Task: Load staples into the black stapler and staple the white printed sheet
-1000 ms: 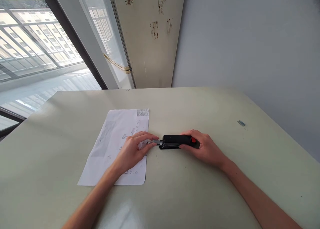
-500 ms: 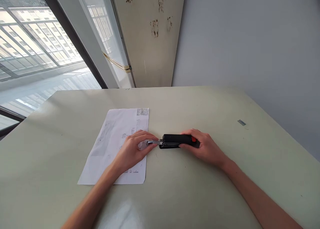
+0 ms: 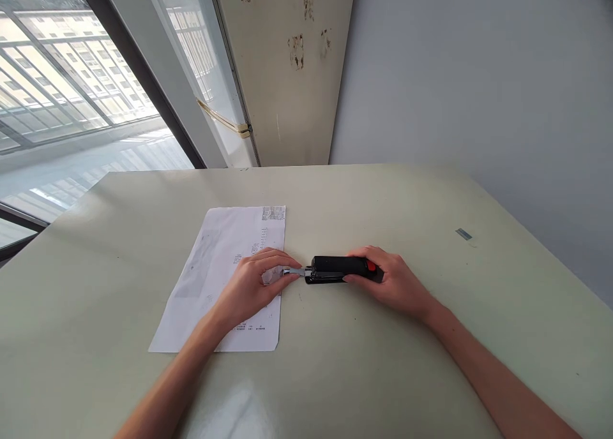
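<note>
A black stapler (image 3: 330, 270) with a red mark near its right end lies sideways at the middle of the table. Wrapped round that right end is my right hand (image 3: 385, 274), thumb on the near side and fingers on the far side. A narrow silvery metal slide (image 3: 297, 272) juts out of the stapler's left end. My left hand (image 3: 256, 279) pinches this slide between thumb and fingers, above the right edge of a printed white paper sheet (image 3: 191, 298). Part of the sheet is hidden beneath my left hand and forearm.
The pale table (image 3: 383, 375) ends at a far edge in front of a stained cream panel (image 3: 297, 107) and a grey wall (image 3: 454, 75). A small grey strip (image 3: 463, 234) lies at the table's right. Windows with railings (image 3: 62, 62) stand at the left.
My left hand has shifted very slightly left along with the metal slide. The stapler, my right hand and the paper keep their places.
</note>
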### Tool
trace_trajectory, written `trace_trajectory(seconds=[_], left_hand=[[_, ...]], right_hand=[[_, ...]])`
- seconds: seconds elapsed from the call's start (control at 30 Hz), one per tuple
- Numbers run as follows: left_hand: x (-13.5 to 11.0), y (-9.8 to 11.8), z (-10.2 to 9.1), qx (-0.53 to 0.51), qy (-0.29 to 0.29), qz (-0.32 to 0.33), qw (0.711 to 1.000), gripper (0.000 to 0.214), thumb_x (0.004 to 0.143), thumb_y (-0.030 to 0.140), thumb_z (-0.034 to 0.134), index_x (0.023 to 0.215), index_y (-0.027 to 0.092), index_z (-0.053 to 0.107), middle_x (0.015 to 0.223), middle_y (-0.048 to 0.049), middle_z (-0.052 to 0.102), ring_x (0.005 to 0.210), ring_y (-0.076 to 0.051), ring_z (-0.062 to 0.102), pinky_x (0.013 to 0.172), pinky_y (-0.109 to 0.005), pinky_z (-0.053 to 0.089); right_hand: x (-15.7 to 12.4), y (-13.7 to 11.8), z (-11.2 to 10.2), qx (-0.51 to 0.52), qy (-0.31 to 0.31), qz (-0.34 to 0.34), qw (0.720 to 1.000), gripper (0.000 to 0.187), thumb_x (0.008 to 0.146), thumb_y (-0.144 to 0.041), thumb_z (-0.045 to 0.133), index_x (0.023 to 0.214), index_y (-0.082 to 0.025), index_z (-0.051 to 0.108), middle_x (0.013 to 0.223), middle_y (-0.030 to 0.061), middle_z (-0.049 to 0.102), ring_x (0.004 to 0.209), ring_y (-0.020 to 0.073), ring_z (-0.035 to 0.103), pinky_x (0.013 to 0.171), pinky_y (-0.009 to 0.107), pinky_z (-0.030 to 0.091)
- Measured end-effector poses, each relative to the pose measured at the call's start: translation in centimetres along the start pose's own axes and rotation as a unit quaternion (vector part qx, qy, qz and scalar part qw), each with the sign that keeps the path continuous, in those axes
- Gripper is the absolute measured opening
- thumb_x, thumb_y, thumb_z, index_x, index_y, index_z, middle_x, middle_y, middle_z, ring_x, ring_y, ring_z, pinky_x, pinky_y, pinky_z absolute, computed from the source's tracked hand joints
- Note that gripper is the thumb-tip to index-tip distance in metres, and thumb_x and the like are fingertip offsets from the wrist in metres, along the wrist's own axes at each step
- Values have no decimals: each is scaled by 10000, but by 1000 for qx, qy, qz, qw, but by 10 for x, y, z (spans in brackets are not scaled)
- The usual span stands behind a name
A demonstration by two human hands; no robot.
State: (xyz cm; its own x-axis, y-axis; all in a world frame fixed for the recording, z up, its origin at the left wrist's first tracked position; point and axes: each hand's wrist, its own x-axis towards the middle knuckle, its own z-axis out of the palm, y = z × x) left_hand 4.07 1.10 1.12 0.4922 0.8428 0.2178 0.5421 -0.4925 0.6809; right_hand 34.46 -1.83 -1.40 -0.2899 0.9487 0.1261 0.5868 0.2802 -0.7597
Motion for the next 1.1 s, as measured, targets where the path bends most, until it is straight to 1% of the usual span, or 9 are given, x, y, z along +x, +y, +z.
trace_trajectory(seconds=[0.1,0.23,0.37,0.63,0.9,1.0,1.1], left_hand=[[0,1,-2,15,1,19,1000,160,992,340,670,1086,293,790,1095,-22,790,1018,-213,732,834,-337,605],[0,1,-4,48,18,93,994,156,1001,299,665,1097,280,786,1025,-13,807,1028,-219,729,938,-387,574],[1,2,-4,82,20,132,988,157,1008,273,660,1106,283,783,1031,-12,810,997,-214,731,919,-390,562],[1,4,-3,103,34,135,985,145,1011,294,651,1058,274,786,992,-15,815,947,-214,737,895,-396,565],[0,1,4,98,18,127,987,168,1027,293,620,1085,285,778,1042,-19,813,975,-216,739,914,-400,566],[0,0,3,96,7,124,988,172,1032,294,617,1105,279,772,1054,-25,809,980,-218,736,914,-399,565],[1,-1,1,86,1,123,989,159,1026,302,631,1093,271,771,1048,-25,807,971,-215,736,906,-392,569]], right_hand=[[0,1,0,2,-1,3,1000,289,979,-535,649,1145,-304,697,964,38,730,855,229,631,734,356,518],[0,0,-1,-3,-1,2,1000,289,974,-539,656,1144,-308,696,975,30,733,857,223,634,726,346,516],[0,-1,-1,-4,1,2,1000,278,979,-529,652,1141,-308,697,967,28,734,860,225,641,729,346,522],[0,1,0,-1,0,4,1000,277,976,-534,652,1131,-309,695,945,29,722,847,224,627,720,351,518],[0,0,0,-14,5,-4,1000,288,981,-542,639,1134,-304,698,947,33,734,831,223,639,705,347,524],[0,0,0,-15,6,-4,1000,287,978,-542,645,1133,-307,698,938,30,730,832,226,643,693,340,520],[0,0,0,-10,6,-3,1000,282,977,-535,653,1134,-305,697,943,27,727,836,223,636,721,346,522]])
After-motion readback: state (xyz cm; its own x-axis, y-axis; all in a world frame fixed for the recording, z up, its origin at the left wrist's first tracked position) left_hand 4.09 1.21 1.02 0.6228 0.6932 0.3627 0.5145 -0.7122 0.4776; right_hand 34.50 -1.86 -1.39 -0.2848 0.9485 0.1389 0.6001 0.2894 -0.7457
